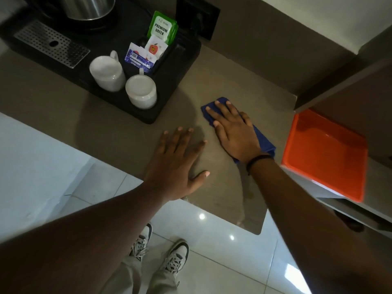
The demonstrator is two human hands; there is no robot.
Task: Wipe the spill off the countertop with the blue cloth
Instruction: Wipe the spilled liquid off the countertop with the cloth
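The blue cloth (pixel 264 141) lies flat on the brown countertop (pixel 231 81), right of centre. My right hand (pixel 234 129) presses down on it with fingers spread, so only its far corner and right edge show. My left hand (pixel 176 162) rests flat on the bare counter just left of the cloth, fingers apart, holding nothing. A faint wet streak (pixel 244 194) runs from below the cloth toward the counter's near edge.
A black tray (pixel 169 102) at the left holds two upturned white mugs (pixel 107 73) (pixel 141 91), sachets (pixel 162 26) and a steel kettle (pixel 87 7). An orange tray (pixel 324 153) sits on a lower shelf at the right. White floor tiles lie below.
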